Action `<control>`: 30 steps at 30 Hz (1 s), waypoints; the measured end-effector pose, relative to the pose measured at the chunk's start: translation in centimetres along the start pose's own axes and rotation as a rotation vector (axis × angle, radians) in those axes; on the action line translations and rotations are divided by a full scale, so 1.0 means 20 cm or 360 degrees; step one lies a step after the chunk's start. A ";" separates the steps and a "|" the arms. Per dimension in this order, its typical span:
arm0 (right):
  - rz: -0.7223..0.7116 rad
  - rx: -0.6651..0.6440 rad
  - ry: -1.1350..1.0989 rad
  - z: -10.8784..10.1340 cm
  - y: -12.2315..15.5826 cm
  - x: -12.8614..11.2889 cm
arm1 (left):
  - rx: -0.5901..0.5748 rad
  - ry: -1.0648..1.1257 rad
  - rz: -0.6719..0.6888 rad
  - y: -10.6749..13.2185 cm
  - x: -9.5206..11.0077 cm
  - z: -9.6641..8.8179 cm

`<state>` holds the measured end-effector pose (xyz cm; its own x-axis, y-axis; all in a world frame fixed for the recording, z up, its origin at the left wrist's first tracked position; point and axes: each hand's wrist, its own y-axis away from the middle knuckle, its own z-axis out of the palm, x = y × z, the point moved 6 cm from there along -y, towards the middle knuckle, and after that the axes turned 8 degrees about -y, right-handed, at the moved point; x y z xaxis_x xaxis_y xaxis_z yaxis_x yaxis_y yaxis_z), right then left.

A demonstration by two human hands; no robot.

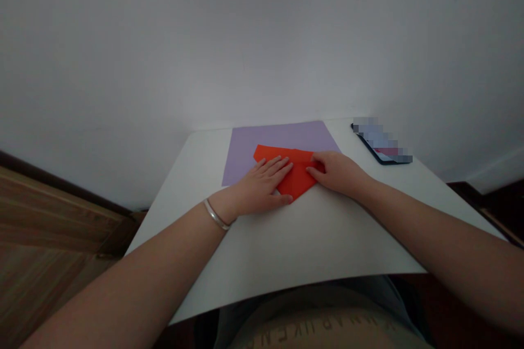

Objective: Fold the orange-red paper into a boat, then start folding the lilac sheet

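A folded sheet of orange-red paper [297, 174] lies at the middle of the table, its straight edge away from me and a point towards me. Part of it rests over a purple sheet [282, 135]. My left hand [264, 182] lies flat across the paper's left side, fingers stretched out and the thumb by the near point. At the right end, my right hand [331, 170] has its thumb and index finger on the paper's edge, the other fingers curled out of sight. A silver bangle [216, 215] circles my left wrist.
The white table [311, 251] stands against a pale wall [262, 38]. A phone [380, 142] with a partly blurred screen lies at the back right. Wooden furniture [53, 245] is at the left, below the table top.
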<state>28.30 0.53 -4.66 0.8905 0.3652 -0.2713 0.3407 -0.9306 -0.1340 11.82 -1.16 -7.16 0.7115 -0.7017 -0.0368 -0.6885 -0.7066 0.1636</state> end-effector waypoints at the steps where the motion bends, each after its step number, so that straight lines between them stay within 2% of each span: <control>1: -0.0001 -0.0006 0.0007 0.00 0.00 0.00 | -0.0012 0.0005 -0.0002 0.00 0.00 0.00; 21: 0.0057 -0.0014 0.0035 0.01 0.00 -0.01 | -0.0034 -0.0012 -0.0003 0.00 0.00 0.01; 30: 0.0080 -0.0025 0.0068 0.01 0.00 -0.01 | 0.0044 -0.0018 0.0031 0.00 0.00 0.01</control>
<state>28.04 0.35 -4.78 0.9186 0.3168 -0.2363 0.2997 -0.9481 -0.1060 11.77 -1.15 -7.29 0.6966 -0.7161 -0.0451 -0.7057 -0.6951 0.1371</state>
